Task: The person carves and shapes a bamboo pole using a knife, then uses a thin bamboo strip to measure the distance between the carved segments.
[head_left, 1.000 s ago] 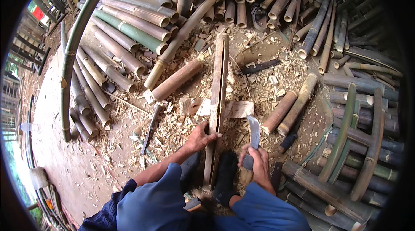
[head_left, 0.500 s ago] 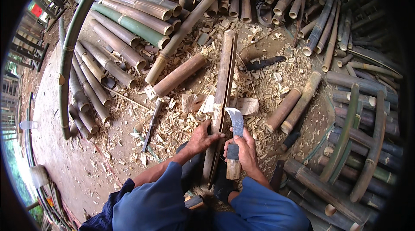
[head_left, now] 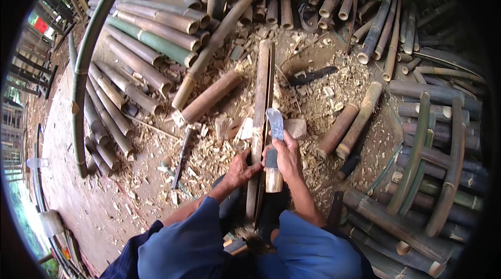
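Observation:
A long split bamboo pole [head_left: 260, 91] runs away from between my legs and lies across a wooden block [head_left: 296, 128]. My left hand [head_left: 241, 170] grips the pole from its left side, thumb across it. In my right hand [head_left: 288, 158] is a billhook [head_left: 275, 121] with a curved grey blade, a dark-wrapped grip and a pale wooden handle end. Its blade is just right of the pole's split side, near the block; whether it touches the bamboo I cannot tell. Pale wood chips [head_left: 209, 167] cover the ground around both hands.
Cut bamboo lengths [head_left: 151, 36] are piled at the far left, and more poles [head_left: 373, 23] at the far right. A bamboo frame [head_left: 425, 161] stands on the right. A narrow-bladed tool [head_left: 182, 158] lies left of my hands; a dark blade [head_left: 313, 76] lies beyond the block.
My right hand has moved farther from me along the pole, carrying the billhook. My left hand keeps its grip on the bamboo. The whole view has shifted slightly.

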`<state>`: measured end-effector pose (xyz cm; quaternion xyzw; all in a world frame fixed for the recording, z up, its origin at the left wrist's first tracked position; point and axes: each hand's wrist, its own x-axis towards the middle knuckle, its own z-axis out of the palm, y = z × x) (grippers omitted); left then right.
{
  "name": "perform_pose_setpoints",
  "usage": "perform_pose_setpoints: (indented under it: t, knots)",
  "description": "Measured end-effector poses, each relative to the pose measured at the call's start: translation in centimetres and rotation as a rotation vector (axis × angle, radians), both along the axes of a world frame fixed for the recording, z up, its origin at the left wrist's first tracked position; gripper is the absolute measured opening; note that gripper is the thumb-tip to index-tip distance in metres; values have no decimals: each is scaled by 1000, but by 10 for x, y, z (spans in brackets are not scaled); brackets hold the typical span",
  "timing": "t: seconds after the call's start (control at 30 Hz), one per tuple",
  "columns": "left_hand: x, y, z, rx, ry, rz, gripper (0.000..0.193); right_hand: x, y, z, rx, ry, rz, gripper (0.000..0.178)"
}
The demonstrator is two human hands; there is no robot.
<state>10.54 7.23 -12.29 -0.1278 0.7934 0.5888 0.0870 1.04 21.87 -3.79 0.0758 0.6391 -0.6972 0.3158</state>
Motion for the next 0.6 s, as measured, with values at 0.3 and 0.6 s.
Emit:
perform_pose_setpoints:
  t: [0.3, 0.6]
  knots:
    - [2, -2, 9, 32, -110, -33, 66, 43, 27, 33, -63, -147, -12, 34]
    - [3, -2, -1, -38, -77, -36, 60, 21, 20, 8, -141, -34, -51, 32]
